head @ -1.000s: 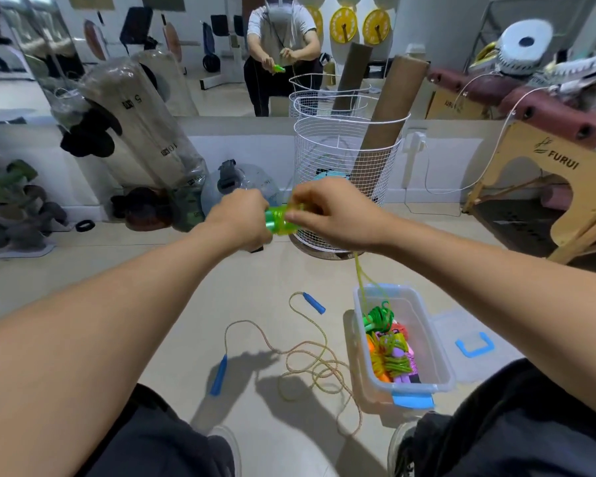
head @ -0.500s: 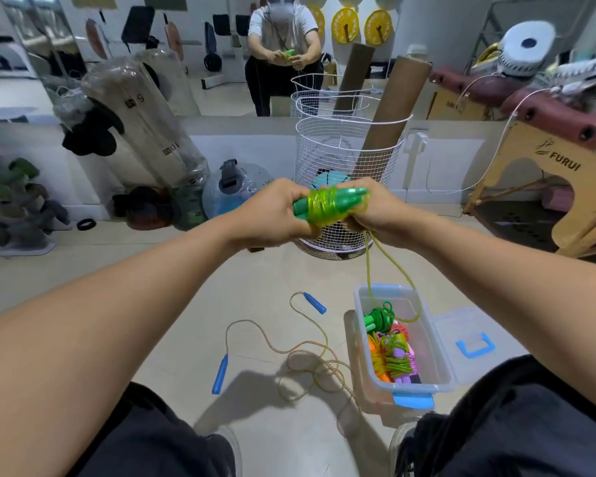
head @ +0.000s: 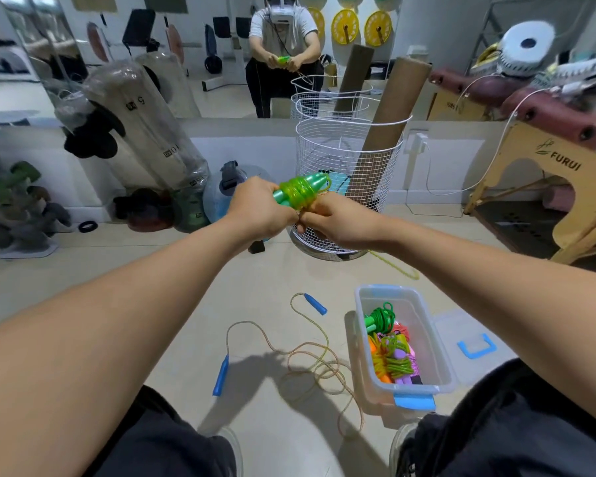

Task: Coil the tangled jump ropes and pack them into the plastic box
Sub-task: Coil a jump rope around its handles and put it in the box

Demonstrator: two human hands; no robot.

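Note:
A green jump rope [head: 300, 191], its yellow-green cord wound round its two handles, is held up in front of me. My left hand [head: 260, 211] grips the handles. My right hand [head: 338, 222] pinches the cord just below the bundle; a loose tail of cord [head: 398, 266] trails to the floor on the right. The clear plastic box [head: 427, 342] with blue clips stands on the floor at the lower right and holds several coiled ropes [head: 389, 346]. A tangled rope with blue handles [head: 310, 359] lies on the floor left of the box.
The box lid [head: 468, 342] lies right of the box. A white wire basket [head: 348, 180] with cardboard tubes stands behind my hands. Bagged weights [head: 145, 132] and dumbbells sit at the left, a wooden bench [head: 544, 173] at the right. A mirror shows a seated person.
The bundle has tilted up and more cord is wrapped round the handles. My right hand has dropped below the bundle, and the hanging cord has swung from over the box out to the right.

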